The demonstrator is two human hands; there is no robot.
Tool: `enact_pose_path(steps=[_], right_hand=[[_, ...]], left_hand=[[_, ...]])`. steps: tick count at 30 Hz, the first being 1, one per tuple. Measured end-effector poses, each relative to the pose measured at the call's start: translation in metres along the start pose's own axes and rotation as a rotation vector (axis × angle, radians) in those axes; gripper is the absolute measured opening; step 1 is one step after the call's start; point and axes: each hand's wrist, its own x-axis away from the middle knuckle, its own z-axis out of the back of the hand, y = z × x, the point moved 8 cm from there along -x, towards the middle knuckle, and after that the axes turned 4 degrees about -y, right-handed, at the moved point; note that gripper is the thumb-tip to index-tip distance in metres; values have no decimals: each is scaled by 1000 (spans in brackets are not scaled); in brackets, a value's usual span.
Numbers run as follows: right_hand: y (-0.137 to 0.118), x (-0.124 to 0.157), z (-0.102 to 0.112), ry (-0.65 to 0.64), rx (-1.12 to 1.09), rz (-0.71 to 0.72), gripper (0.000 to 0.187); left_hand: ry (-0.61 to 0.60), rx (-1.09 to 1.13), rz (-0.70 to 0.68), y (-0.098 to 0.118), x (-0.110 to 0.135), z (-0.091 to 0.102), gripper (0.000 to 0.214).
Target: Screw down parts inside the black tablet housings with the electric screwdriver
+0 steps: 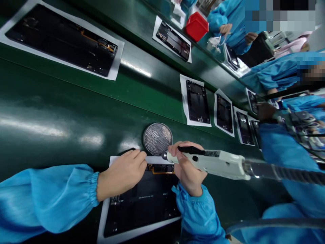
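My right hand is wrapped around a white electric screwdriver, whose tip points left at the near edge of a round perforated metal screw dish. My left hand is over the upper left part of an opened tablet housing, its fingers curled together and the fingertips hidden. Whether it pinches anything cannot be seen. Beneath the housing lies a white sheet. An orange flex cable runs along the housing's top edge, between my hands.
Beyond the dish, a green conveyor belt carries more tablet housings on white sheets, one large housing at far left. A red bin stands across the line. Co-workers in blue sleeves are at right. A dark cable crosses the lower right.
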Motion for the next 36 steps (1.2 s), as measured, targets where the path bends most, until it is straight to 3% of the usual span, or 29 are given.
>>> enact_pose_path(steps=[10,19,24,28,36], right_hand=[[-3,-2,-7,-46,-96,42,13],[3,2,-1,4,5,24,12],[-22,-1,-2,-15,-132,95,20],[-43,4,-7,-73,-254,178,24],[-31,21,-18,-183,-185,137,23]], left_hand=[[5,38,28,-3,-1,1,19],[-65,46,-16,0,-2,0,15],[-65,63,-42,-1,-4,-3,17],[-69,61,-49,-3,-7,-5,12],[-7,-21,-111,2,-12,-5,4]])
